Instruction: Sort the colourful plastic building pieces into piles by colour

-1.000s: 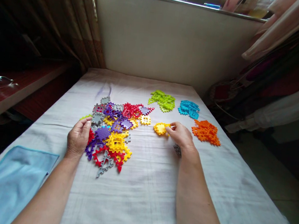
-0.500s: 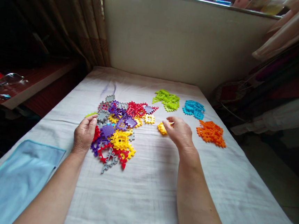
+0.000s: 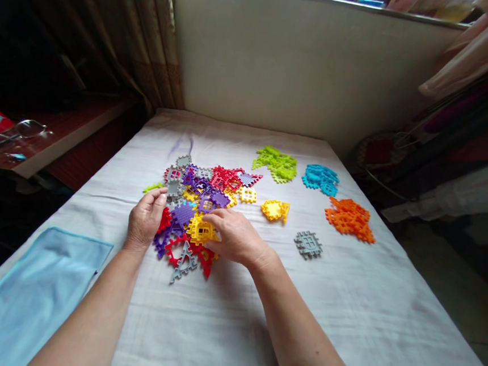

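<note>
Item: mixed heap (image 3: pixel 219 198), several colours overlapping, on the sheet (image 3: pixel 231 330) between my two hands.
Item: yellow tile (image 3: pixel 199 230), on the heap's near side. My right hand (image 3: pixel 239 239) has its fingertips at the tile's right edge; I cannot tell from here whether they pinch it or only touch it. The exposed edge probably offers the easiest purchase.
Item: left hand (image 3: pixel 147 220), fingers curled narrow at the heap's left edge. Whether anything sits in them, I cannot tell; I judge it placed to steady that side.
Items: lime heap (image 3: pixel 275 164), blue heap (image 3: pixel 321 179), orange heap (image 3: pixel 350 219), yellow pieces (image 3: pixel 274 209) and lone grey tile (image 3: pixel 308 245), all right of the mixed heap. I read the gaps as keeping colours unmixed.
Item: blue cloth (image 3: pixel 43 279), left, beside my forearm.
</note>
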`<state>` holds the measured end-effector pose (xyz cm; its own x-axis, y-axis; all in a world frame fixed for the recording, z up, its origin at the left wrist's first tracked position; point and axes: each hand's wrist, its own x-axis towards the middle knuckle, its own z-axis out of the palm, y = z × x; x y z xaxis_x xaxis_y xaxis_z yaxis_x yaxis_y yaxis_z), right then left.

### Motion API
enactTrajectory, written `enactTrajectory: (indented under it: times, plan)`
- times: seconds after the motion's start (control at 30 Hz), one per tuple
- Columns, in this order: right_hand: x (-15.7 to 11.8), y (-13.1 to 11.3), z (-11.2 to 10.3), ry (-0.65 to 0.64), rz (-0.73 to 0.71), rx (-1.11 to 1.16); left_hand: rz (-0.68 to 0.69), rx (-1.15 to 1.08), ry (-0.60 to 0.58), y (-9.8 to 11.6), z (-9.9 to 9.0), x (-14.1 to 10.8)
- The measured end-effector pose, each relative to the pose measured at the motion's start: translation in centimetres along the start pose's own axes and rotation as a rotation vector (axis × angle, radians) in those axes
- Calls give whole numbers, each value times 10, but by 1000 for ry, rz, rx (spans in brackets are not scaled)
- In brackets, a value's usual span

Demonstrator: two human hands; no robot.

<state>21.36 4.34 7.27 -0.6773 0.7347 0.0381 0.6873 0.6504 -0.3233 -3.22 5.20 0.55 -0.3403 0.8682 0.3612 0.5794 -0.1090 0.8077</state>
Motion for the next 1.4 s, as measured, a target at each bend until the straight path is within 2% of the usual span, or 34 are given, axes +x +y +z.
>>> enactTrajectory:
  times: [0.2,0.33,0.4,0.5,0.57,0.67,0.73,0.83,0.9,1.0,1.13,1.23,1.4]
  plan:
    - [1,-2,-3,-43,59,-46,-25,1,-116,13,0,-3]
    - [-1,0,-3,-15,55,-29,10,3,-130,16,1,-4]
    - [-3,1,-7,3,69,-10,43,4,-86,15,0,-3]
    - [-10,10,-17,51,117,31,116,91,62,8,-5,0]
    - [-17,22,-25,107,181,55,140,209,81,1,-8,3]
    - [-32,46,-38,186,319,71,103,391,6,-10,-11,6]
    - [-44,62,-47,222,442,75,63,465,-4,-16,-10,5]
    - [-61,83,-56,249,652,76,43,489,33,-22,-11,5]
    - [-69,93,-58,264,744,63,64,500,78,-25,-15,5]
    - [-73,102,-54,273,797,30,64,541,147,-31,-23,6]
    - [-69,106,-45,210,830,-2,46,519,186,-33,-27,7]
    - [-66,107,-40,173,828,-33,104,473,132,-27,-19,7]
    - [-65,106,-38,163,838,-35,215,344,-88,-17,-4,7]
